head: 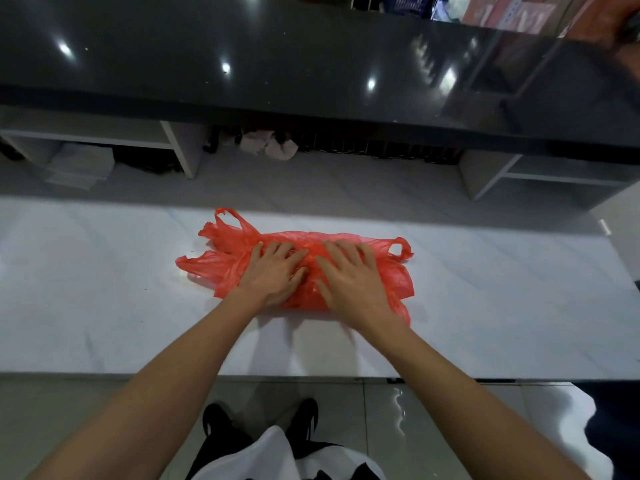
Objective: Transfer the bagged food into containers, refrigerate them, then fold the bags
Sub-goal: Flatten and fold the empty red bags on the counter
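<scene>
From the head view, a thin red plastic bag (311, 268) lies flat and crumpled on a white marble-look counter (104, 289). The bag sits near the middle of the counter, about halfway between its near edge and its far edge. One bag handle (227, 220) sticks out toward the far left, and another handle (401, 249) sticks out on the right.

The left hand (273, 275) lies on the bag with its fingers spread out and flat, pressing it down. The right hand (349, 275) lies just beside it, fingers also spread flat on the bag. The fingertips of the two hands almost meet.

Past the far edge stands a dark shiny shelf top (242, 57). Under it sit crumpled white papers (270, 145).
</scene>
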`<action>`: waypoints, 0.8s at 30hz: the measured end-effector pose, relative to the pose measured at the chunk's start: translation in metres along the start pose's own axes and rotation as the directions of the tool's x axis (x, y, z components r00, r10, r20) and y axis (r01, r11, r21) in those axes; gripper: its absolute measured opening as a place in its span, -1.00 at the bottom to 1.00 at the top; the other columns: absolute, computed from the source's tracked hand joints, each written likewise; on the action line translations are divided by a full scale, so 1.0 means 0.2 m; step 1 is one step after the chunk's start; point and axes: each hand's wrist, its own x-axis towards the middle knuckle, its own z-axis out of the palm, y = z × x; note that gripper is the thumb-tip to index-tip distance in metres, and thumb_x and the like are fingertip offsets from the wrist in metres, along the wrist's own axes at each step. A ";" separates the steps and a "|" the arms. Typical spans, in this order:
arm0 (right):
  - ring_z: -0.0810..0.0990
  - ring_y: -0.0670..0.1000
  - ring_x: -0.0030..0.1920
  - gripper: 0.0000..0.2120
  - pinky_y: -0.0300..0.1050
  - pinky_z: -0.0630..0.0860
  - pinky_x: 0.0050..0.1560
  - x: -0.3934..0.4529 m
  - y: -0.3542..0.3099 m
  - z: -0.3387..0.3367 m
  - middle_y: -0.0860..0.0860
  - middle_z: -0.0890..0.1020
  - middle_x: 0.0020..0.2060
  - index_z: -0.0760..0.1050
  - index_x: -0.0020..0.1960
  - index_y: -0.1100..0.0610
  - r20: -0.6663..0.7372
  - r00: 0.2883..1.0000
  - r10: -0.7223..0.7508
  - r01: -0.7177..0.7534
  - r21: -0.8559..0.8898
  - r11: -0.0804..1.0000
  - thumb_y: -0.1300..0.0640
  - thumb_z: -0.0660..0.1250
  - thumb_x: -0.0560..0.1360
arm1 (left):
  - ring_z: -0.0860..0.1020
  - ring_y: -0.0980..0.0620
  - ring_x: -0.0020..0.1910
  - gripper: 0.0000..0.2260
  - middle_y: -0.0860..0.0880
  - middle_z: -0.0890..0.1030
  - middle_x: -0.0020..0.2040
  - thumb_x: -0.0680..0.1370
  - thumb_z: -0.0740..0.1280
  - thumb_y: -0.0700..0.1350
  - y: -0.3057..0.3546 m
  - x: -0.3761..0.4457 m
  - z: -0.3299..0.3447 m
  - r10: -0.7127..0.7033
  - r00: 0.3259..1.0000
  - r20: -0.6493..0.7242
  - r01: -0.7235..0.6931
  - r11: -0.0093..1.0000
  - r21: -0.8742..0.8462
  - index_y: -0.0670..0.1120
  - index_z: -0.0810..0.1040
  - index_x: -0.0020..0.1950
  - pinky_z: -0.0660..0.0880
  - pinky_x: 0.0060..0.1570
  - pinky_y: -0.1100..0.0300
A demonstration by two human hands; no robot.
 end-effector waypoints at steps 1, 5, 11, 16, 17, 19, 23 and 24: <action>0.40 0.18 0.41 -0.52 0.21 0.15 0.45 -0.03 -0.01 0.02 0.12 0.49 0.40 0.53 0.34 0.09 0.085 0.996 -0.009 0.011 -0.014 1.000 -0.14 0.31 0.52 | 0.30 -0.08 0.45 -0.34 0.02 0.37 0.48 0.53 -0.23 0.28 0.00 0.00 0.00 -0.004 1.000 -0.004 0.004 1.000 -0.010 0.17 0.29 0.55 0.11 0.50 -0.21; -0.03 0.20 0.61 -0.16 0.28 -0.22 0.55 -0.07 0.03 0.12 0.15 0.03 0.61 0.08 0.62 0.08 0.386 0.922 -0.020 0.014 0.018 1.000 -0.40 0.11 0.53 | 0.30 -0.05 0.43 -0.37 0.03 0.40 0.44 0.56 -0.18 0.29 -0.01 -0.01 0.00 0.003 1.000 -0.024 -0.004 0.999 -0.040 0.15 0.38 0.51 0.11 0.50 -0.17; 0.15 0.13 0.58 -0.33 0.16 0.07 0.54 0.01 0.17 0.21 0.04 0.17 0.60 0.07 0.61 -0.16 0.457 0.885 -0.088 -0.016 0.221 0.975 -0.30 0.16 0.57 | 0.28 -0.05 0.47 -0.34 0.00 0.37 0.51 0.59 -0.22 0.28 -0.02 -0.13 -0.01 0.040 0.999 -0.029 -0.042 0.996 -0.080 0.08 0.29 0.57 0.12 0.48 -0.12; 0.44 0.09 0.41 -0.50 0.14 0.32 0.41 0.05 0.20 0.25 -0.03 0.50 0.41 0.42 0.46 -0.11 0.340 0.939 -0.056 -0.065 0.335 0.940 -0.16 0.17 0.54 | -0.14 -0.10 0.64 -0.26 -0.02 -0.10 0.67 0.56 -0.07 0.46 -0.10 -0.24 0.00 0.135 0.991 0.006 -0.135 0.990 0.041 0.15 -0.12 0.65 -0.16 0.56 -0.25; 0.45 0.08 0.39 -0.53 0.13 0.34 0.40 0.06 0.20 0.25 -0.04 0.52 0.39 0.44 0.44 -0.11 0.330 0.943 -0.047 -0.073 0.343 0.936 -0.12 0.22 0.55 | -0.22 -0.13 0.63 -0.25 -0.03 -0.18 0.66 0.56 -0.03 0.46 -0.13 -0.26 0.02 0.134 0.991 0.022 -0.135 0.988 0.074 0.17 -0.17 0.65 -0.20 0.55 -0.27; 0.48 0.08 0.37 -0.54 0.12 0.37 0.39 0.08 0.19 0.24 -0.02 0.54 0.38 0.44 0.44 -0.09 0.317 0.947 -0.059 -0.054 0.338 0.940 -0.11 0.25 0.56 | -0.22 -0.15 0.63 -0.26 -0.05 -0.17 0.67 0.57 0.01 0.42 -0.17 -0.27 0.03 0.089 0.995 0.048 -0.093 0.993 0.075 0.19 -0.21 0.64 -0.15 0.56 -0.27; 0.28 0.13 0.52 -0.35 0.19 0.18 0.50 0.05 0.18 0.22 0.02 0.35 0.52 0.16 0.59 -0.09 0.386 0.912 -0.139 0.033 0.269 0.963 -0.30 0.11 0.56 | 0.09 -0.12 0.61 -0.33 -0.04 0.14 0.64 0.62 0.14 0.27 -0.19 -0.24 0.00 0.045 0.998 0.047 -0.050 0.994 0.095 0.14 -0.08 0.65 0.03 0.56 -0.16; 0.16 0.13 0.57 -0.30 0.24 0.04 0.53 0.03 0.20 0.23 0.01 0.26 0.56 0.08 0.61 -0.11 0.397 0.904 -0.162 0.075 0.226 0.971 -0.37 0.05 0.56 | 0.15 -0.12 0.59 -0.34 -0.03 0.21 0.62 0.63 0.15 0.25 -0.20 -0.22 -0.01 0.059 0.997 0.044 -0.063 0.992 0.110 0.13 -0.03 0.65 0.04 0.56 -0.13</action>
